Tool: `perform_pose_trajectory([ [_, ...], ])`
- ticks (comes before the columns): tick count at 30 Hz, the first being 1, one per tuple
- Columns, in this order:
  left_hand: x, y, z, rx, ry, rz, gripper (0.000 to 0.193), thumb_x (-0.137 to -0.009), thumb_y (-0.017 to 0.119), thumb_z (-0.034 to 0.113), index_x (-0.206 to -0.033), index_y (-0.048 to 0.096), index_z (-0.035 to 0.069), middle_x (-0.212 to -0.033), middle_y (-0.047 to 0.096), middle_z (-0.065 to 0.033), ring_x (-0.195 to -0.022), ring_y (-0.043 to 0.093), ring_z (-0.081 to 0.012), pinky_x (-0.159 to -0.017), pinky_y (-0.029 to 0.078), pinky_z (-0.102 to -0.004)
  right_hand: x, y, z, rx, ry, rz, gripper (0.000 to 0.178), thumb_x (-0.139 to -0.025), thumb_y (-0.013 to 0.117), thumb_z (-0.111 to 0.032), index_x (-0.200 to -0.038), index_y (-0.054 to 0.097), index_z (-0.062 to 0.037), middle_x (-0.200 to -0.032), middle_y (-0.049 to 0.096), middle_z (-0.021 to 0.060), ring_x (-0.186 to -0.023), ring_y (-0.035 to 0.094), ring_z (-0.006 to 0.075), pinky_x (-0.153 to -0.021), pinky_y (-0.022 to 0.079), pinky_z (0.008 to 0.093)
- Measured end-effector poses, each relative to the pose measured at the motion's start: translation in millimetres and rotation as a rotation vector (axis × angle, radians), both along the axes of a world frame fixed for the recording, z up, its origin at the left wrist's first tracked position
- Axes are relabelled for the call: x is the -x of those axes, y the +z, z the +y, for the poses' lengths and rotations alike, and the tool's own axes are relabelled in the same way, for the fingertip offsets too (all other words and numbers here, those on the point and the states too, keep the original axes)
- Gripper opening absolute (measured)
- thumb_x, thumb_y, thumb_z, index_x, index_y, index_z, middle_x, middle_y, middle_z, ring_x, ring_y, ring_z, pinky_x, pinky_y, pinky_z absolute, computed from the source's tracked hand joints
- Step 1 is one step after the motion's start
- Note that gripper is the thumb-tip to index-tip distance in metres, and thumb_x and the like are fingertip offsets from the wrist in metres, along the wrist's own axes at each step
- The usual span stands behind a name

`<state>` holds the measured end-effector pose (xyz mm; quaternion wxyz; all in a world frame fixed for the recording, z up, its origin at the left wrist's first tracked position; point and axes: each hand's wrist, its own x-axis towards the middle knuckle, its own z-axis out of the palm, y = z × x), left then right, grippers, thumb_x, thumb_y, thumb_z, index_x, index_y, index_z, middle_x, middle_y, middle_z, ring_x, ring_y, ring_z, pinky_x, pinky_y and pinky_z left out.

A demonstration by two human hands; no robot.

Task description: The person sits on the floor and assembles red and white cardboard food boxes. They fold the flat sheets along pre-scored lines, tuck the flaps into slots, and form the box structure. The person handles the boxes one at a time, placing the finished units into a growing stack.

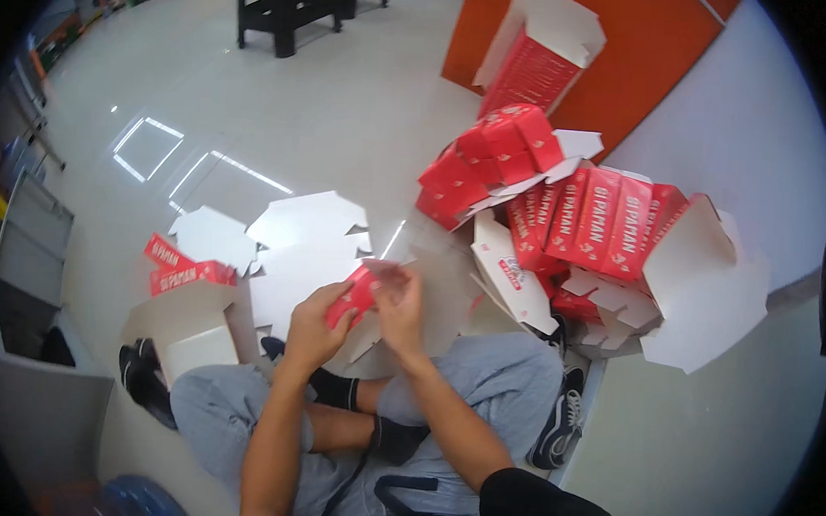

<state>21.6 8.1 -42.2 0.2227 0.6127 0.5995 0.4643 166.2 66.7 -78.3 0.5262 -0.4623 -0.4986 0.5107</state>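
Note:
A red cardboard box (355, 295), partly folded with a pale inner flap showing, is held up between my hands above my crossed legs. My left hand (316, 330) grips its lower left side, thumb on the red face. The fingers of my right hand (399, 304) are closed at the upper right edge by the flap; they are slightly blurred. Just beyond my left hand, flat white carton blanks (307, 224) with notched edges lie on the floor. More cardboard lies under my hands, mostly hidden by them.
A pile of folded red boxes (602, 217) rises at the right, with open cartons (711, 283) around it. Another tall carton (540, 59) leans by an orange panel (622, 17). At left, an open carton (185, 330) stands near red-sided pieces (183, 269). Shoes (561, 420) flank my knees.

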Motion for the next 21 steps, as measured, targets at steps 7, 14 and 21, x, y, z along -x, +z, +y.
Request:
perform_pose_trajectory([
  [7, 10, 11, -4, 0.053, 0.084, 0.045, 0.034, -0.087, 0.073, 0.02, -0.118, 0.071, 0.007, -0.106, 0.073, -0.0172, -0.093, 0.072, -0.0347, -0.082, 0.056, -0.0399, -16, 32, 8, -0.059, 0.223, -0.17, 0.035, -0.102, 0.057, -0.019, -0.131, 0.061, 0.0, -0.107, 0.069, 0.0139, -0.102, 0.068, 0.024, -0.088, 0.053, 0.0356],
  [14, 8, 19, -6, 0.059, 0.187, 0.198, 0.032, -0.085, 0.074, 0.018, -0.114, 0.071, 0.004, -0.106, 0.072, -0.0184, -0.094, 0.071, -0.0368, -0.083, 0.057, -0.0419, -10, 49, 0, -0.317, 0.287, -0.445, 0.027, -0.099, 0.058, -0.017, -0.117, 0.072, -0.0032, -0.104, 0.074, 0.0173, -0.097, 0.071, 0.0297, -0.086, 0.053, 0.0368],
  [21, 4, 14, -6, 0.005, 0.208, 0.262, 0.028, -0.087, 0.07, 0.013, -0.112, 0.067, 0.0, -0.108, 0.071, -0.0206, -0.094, 0.07, -0.0389, -0.082, 0.057, -0.0443, -6, 28, 0, -0.156, 0.253, -0.268, 0.026, -0.094, 0.066, -0.012, -0.118, 0.071, -0.0026, -0.097, 0.074, 0.0108, -0.09, 0.069, 0.0164, -0.086, 0.053, 0.0317],
])
